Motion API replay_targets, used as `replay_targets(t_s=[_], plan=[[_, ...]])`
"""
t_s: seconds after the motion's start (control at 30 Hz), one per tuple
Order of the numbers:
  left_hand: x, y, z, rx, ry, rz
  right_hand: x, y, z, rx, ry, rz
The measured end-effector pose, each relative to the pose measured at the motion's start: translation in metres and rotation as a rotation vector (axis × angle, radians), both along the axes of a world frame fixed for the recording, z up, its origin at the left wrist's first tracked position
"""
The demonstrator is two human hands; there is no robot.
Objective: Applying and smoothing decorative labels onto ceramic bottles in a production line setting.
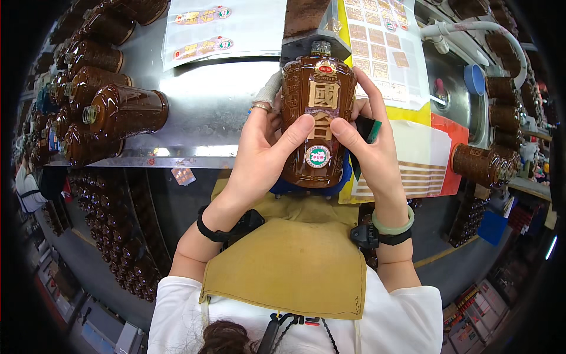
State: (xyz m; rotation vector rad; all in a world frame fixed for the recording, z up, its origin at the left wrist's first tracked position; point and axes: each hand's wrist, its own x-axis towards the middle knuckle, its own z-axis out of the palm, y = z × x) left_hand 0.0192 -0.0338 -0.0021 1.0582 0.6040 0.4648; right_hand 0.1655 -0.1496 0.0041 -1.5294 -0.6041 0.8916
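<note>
A brown glossy bottle [298,127] with raised patterning and a clear threaded neck stands before me, its neck pointing away. Gold character decals, a red oval emblem and a round green-and-white emblem run down its front. My left hand [262,144] grips the left side, thumb pressed on the front; a whitish covering wraps one finger. From the right, my right hand [374,141] closes on the bottle, its thumb against the decals. A dark flat piece with a green edge [374,132] shows by the right palm; whether I hold it cannot be told. Something blue [342,183] lies under the bottle's base.
A metal worktop [206,112] carries brown bottles [130,115] at left and a decal sheet [224,35] at the back. More gold decals lie on a sheet [383,65] at right, beside a sink [451,82] with a blue bowl [473,79]. Another brown bottle [480,165] lies right.
</note>
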Motion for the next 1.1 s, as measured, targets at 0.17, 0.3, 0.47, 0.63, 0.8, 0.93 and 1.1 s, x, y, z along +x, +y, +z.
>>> replay_targets(t_s=[0.17,0.3,0.47,0.63,0.8,0.93,1.1], plan=[[-0.0007,-0.0004,0.0004,-0.092,-0.040,0.023,0.0028,-0.0010,0.0004,0.012,-0.039,0.000],[-0.0011,0.0004,0.0006,-0.150,-0.090,0.032,0.0056,-0.0011,0.0057,-0.027,0.054,-0.002],[-0.0011,-0.0002,0.0008,0.020,0.002,-0.002,0.0027,-0.0003,0.0013,-0.006,-0.023,0.007],[-0.0006,0.0011,0.0036,-0.006,0.005,-0.010,0.0025,-0.0007,0.0011,-0.015,-0.015,0.003],[-0.0012,-0.0002,-0.0007,0.015,0.008,-0.005,0.0012,0.0001,0.0002,-0.031,-0.063,0.006],[-0.0002,0.0003,0.0028,0.020,0.015,-0.003,0.0019,-0.0004,-0.0014,-0.024,-0.055,0.006],[-0.0002,-0.0009,0.0031,0.021,0.037,-0.012,0.0013,-0.0017,-0.0028,-0.014,-0.069,0.012]])
